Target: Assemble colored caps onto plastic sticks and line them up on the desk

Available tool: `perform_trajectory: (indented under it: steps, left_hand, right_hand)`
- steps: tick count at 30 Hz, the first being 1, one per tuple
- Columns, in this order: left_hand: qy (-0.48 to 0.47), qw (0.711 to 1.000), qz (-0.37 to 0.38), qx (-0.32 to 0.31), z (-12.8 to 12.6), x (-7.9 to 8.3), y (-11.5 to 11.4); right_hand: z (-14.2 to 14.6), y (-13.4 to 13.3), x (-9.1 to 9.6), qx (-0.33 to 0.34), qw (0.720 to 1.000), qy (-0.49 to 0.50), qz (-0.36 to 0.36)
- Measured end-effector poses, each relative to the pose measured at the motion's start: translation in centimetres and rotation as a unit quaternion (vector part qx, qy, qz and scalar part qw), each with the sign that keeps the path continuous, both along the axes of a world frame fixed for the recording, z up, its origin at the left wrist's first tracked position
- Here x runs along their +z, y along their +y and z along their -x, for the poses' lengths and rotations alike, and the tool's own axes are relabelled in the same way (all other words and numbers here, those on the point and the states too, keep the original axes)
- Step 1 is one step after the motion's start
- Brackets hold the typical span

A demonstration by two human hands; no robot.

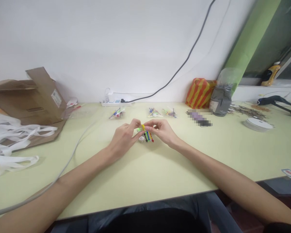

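Left hand [123, 137] and right hand [163, 131] held a small curved yellow piece [143, 127] between narrowly pinched fingertips, slim multicoloured arrow-tipped pieces [149, 136] lay just below the grip, smooth pale-green tabletop [135, 181] spread beneath.

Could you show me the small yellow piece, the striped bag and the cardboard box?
Yellow piece [143, 127], head view: its visible middle.
Striped bag [198, 94], head view: its striped front.
Cardboard box [31, 102], head view: a brown panel.
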State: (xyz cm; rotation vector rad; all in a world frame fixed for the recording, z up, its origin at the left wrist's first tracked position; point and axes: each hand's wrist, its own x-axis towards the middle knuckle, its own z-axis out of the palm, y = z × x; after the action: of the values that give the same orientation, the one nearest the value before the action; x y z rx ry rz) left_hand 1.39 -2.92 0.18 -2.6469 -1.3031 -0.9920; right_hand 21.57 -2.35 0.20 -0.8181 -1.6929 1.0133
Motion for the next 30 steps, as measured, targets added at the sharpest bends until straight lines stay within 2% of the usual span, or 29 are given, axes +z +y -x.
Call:
perform_trajectory:
  steps: [17, 24, 27, 30]
  left_hand:
    - [0.029, 1.0, 0.001, -0.009, 0.1, 0.0, 0.1]
    - [0.032, 0.999, -0.015, -0.03, 0.1, 0.0, 0.3]
    - [0.026, 0.999, -0.018, -0.018, 0.3, 0.3, 0.6]
    - [0.058, 0.998, -0.002, 0.039, 0.9, 0.6, 1.1]
  right_hand:
    - [-0.5, 0.1, 0.4, 0.025, 1.0, 0.006, 0.003]
    - [-0.7, 0.3, 0.6, -0.018, 0.994, -0.072, -0.079]
    - [-1.8, 0.6, 1.2, -0.061, 0.967, -0.17, -0.178]
    - [-3.7, 1.0, 1.8, -0.085, 0.91, -0.303, -0.269]
